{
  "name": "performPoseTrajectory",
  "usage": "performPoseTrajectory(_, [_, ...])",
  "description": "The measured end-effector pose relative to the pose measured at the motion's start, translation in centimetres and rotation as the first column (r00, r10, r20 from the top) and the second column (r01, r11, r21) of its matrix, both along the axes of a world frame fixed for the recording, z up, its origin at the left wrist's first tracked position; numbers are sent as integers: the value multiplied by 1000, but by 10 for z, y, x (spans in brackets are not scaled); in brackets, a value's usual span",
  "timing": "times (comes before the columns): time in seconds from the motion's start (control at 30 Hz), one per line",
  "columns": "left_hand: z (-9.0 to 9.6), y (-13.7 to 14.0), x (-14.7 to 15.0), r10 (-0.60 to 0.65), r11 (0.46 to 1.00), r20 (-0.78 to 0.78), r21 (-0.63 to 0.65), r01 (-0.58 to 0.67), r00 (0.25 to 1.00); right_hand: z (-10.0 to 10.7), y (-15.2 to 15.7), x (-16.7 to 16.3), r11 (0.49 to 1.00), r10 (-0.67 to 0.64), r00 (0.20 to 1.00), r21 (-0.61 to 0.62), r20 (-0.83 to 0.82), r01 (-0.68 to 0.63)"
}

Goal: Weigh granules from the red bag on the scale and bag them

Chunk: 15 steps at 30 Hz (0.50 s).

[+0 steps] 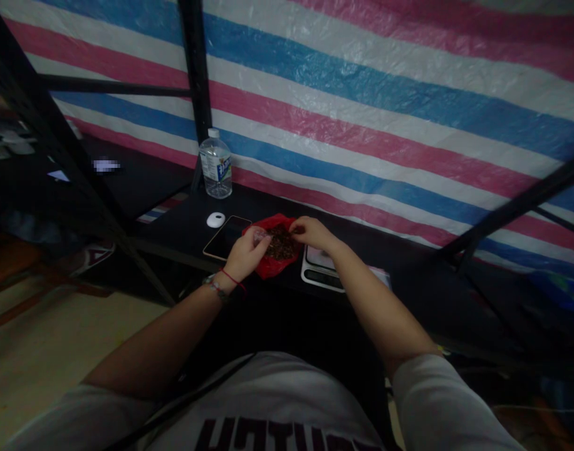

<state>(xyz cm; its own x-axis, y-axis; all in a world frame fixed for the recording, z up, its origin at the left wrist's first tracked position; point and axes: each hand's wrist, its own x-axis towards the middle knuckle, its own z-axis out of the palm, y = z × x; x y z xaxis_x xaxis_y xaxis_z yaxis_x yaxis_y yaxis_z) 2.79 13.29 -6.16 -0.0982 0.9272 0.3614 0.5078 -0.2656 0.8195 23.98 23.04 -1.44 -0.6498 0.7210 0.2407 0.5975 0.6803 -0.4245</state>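
A red plastic bag [268, 268] lies open on the dark desk, holding dried brown-green bits [281, 243] that look like loose leaves or herbs. At its left side my left hand [247, 252] is closed, with clear crinkled plastic [259, 233] showing between thumb and fingers. My right hand [311, 232] reaches over the bag's right rim, its fingertips pinched together at the edge of the dried bits. What those fingertips hold is too small to make out. Beneath my right wrist sits a white digital scale [322, 277], partly covered by the forearm.
Left of the bag lie a dark tablet or phone [227, 237] and a white computer mouse [216, 220]. A clear plastic bottle [216, 166] with a white cap stands behind them. Black metal posts [193, 69] frame the desk [272, 199]; striped plastic sheeting [362, 106] hangs behind.
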Motion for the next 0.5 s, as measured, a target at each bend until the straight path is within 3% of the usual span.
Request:
performPoseTrajectory(0.17, [1, 0, 0, -8, 1000, -9, -22, 8, 1000, 24, 1, 53, 990, -117, 990, -88, -75, 111])
performPoseTrajectory(0.33, [4, -2, 1, -9, 999, -18, -35, 8, 1000, 31, -5, 99, 977, -208, 970, -18, 129, 212])
performPoseTrajectory(0.5, [-1, 1, 2, -17, 999, -5, -38, 17, 1000, 27, -11, 106, 979, -202, 939, 53, 278, 195])
